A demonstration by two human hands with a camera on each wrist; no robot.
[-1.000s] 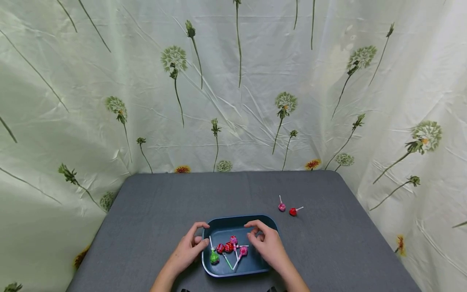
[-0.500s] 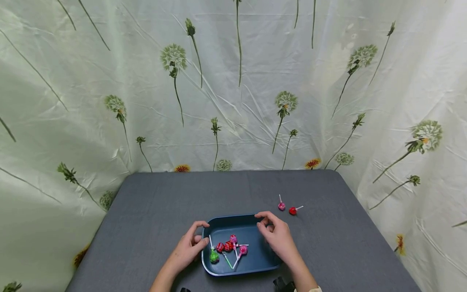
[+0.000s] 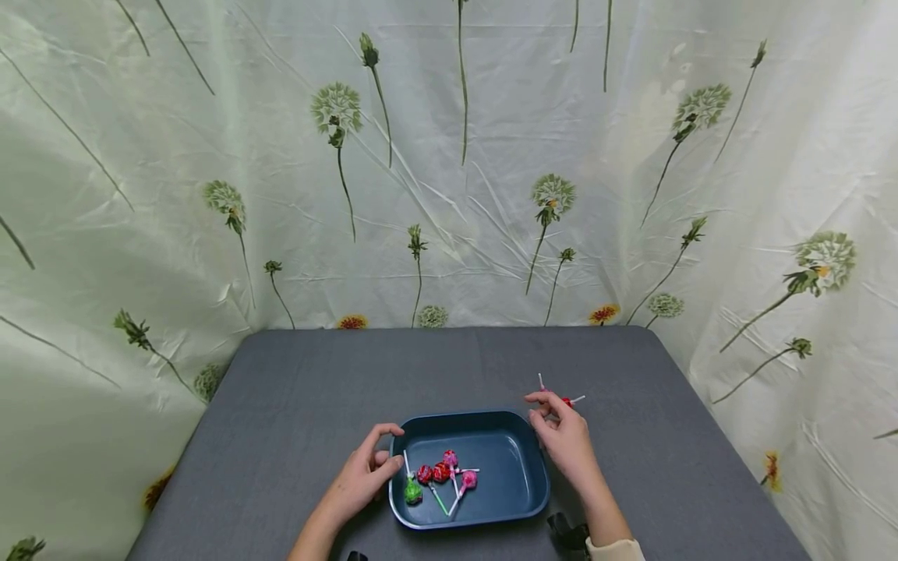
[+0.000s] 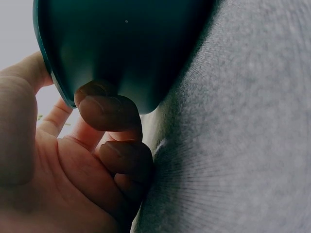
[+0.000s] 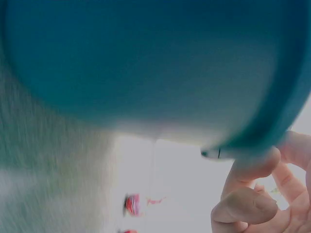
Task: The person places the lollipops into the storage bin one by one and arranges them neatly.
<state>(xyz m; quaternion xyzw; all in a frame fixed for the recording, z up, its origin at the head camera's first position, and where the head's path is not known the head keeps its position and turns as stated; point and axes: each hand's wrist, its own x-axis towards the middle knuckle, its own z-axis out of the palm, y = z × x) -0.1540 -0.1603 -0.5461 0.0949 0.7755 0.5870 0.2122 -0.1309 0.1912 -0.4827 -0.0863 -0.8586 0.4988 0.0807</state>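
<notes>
A blue rectangular tray (image 3: 501, 495) stands near the front of the table. Toward its left side lie several wrapped lollipops, among them a green one (image 3: 413, 492), a red one (image 3: 441, 472) and a pink one (image 3: 469, 480). My left hand (image 3: 358, 485) grips the tray's left end, with fingers against the outer wall in the left wrist view. Loosely bent and holding nothing, my right hand (image 3: 567, 446) hovers by the tray's far right corner. Just beyond its fingers are a red lollipop (image 3: 567, 402) and a pink lollipop (image 3: 541, 381), both partly hidden by that hand.
The table (image 3: 337, 382) has a dark grey cloth cover. A pale curtain (image 3: 449, 195) printed with dandelions hangs behind it and at both sides. A black device (image 3: 567, 533) sits at the right wrist, by a cream sleeve (image 3: 616, 550).
From over the tray, my right hand has moved right and away from me, toward the two lollipops on the table. The left hand and the tray have stayed in place.
</notes>
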